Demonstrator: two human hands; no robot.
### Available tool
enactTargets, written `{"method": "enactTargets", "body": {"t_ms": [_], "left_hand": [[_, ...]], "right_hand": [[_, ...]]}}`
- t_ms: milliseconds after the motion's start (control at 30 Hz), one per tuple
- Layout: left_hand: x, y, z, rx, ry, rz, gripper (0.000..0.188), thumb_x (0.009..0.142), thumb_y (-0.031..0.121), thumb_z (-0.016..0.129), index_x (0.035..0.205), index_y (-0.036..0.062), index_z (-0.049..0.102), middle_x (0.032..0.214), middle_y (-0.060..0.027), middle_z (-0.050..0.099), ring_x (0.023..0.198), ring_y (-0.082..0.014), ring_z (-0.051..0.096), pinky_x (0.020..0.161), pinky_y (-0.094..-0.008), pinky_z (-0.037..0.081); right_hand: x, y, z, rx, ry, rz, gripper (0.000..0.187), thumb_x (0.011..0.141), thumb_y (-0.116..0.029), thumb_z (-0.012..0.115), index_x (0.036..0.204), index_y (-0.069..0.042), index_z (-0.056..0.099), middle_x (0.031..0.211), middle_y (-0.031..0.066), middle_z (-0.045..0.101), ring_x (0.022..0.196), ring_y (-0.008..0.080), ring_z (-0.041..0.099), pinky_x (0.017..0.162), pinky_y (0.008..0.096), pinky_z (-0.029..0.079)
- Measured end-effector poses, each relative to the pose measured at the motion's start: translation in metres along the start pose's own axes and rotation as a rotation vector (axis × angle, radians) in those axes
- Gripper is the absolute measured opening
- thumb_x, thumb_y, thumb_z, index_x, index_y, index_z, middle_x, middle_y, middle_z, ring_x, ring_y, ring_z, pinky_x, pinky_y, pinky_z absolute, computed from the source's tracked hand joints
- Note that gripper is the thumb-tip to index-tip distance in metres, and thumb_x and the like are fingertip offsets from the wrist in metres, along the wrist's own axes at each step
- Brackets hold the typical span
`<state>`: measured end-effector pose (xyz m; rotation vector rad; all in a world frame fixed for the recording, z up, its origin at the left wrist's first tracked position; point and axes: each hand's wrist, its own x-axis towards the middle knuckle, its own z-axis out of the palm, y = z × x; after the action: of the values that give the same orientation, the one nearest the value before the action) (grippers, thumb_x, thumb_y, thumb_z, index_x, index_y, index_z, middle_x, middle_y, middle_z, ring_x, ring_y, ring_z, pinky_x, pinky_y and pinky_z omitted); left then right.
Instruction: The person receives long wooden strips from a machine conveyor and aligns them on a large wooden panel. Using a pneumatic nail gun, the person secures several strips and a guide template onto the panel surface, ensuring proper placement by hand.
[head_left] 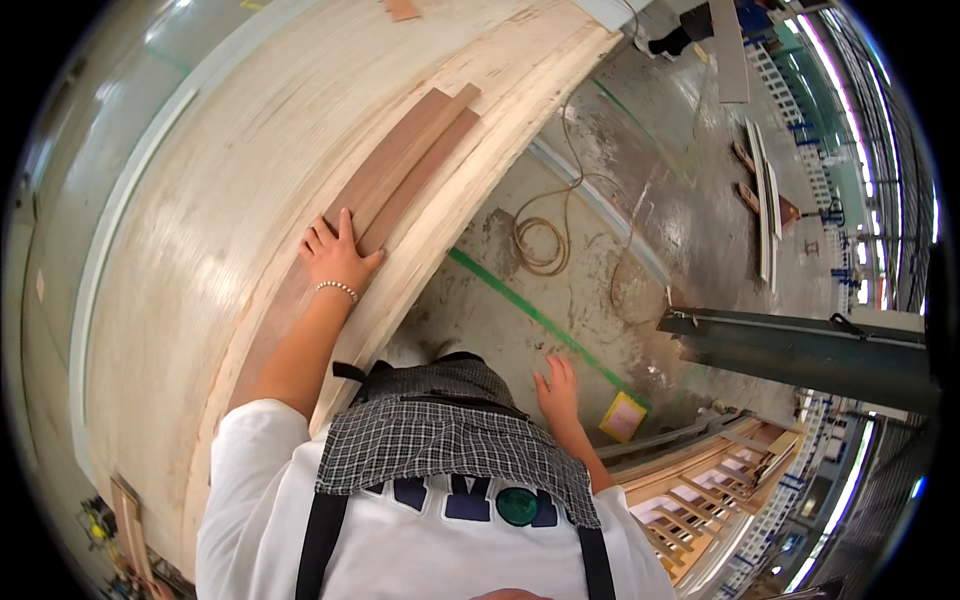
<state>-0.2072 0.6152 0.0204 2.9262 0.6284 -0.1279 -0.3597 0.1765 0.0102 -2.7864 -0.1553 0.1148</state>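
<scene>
My left hand (pixel 338 258) lies on a set of long reddish-brown wooden boards (pixel 400 165), its fingers spread over their surface and nothing gripped. A beaded bracelet (pixel 337 290) circles that wrist. The boards lie side by side, lengthwise near the edge of a broad pale plywood table (pixel 210 190); one lighter strip sticks out past the others at the far end. Below my forearm the brown wood continues toward me, partly covered by the arm. My right hand (pixel 558 392) hangs off the table at my right side, over the floor, empty with its fingers apart.
A coiled hose (pixel 541 248) lies on the floor beyond the table edge. A dark steel beam (pixel 800 352) juts in at the right, above a slatted wooden rack (pixel 705 500). Long boards (pixel 763 210) stand farther off. Another person's dark-clothed leg (pixel 680 36) shows at the top.
</scene>
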Motion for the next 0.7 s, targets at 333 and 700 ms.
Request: {"method": "enactTargets", "body": {"t_ms": [333,700], "left_hand": [[0.110,0.104,0.021,0.071,0.213,0.079,0.087,0.077,0.060,0.068,0.147,0.0167,0.039,0.145,-0.0226,0.039,0.134,-0.0391,0.036,0.111,-0.0523,0.024],[0.163,0.126,0.026,-0.060,0.120,-0.345,0.066,0.092,0.051,0.054,0.142,0.0080,0.046,0.136,-0.0143,0.049,0.127,-0.0320,0.043,0.109,-0.0461,0.027]], "right_hand": [[0.254,0.082,-0.038,0.104,0.030,-0.217,0.042,0.086,-0.026,0.067,0.122,-0.007,0.059,0.127,0.0157,0.056,0.114,0.0365,0.054,0.098,0.0484,0.041],[0.599,0.058,-0.103,0.109,-0.107,-0.591,0.041,0.090,-0.031,0.064,0.122,-0.006,0.059,0.127,0.0173,0.056,0.114,0.0379,0.053,0.097,0.0494,0.041]]}}
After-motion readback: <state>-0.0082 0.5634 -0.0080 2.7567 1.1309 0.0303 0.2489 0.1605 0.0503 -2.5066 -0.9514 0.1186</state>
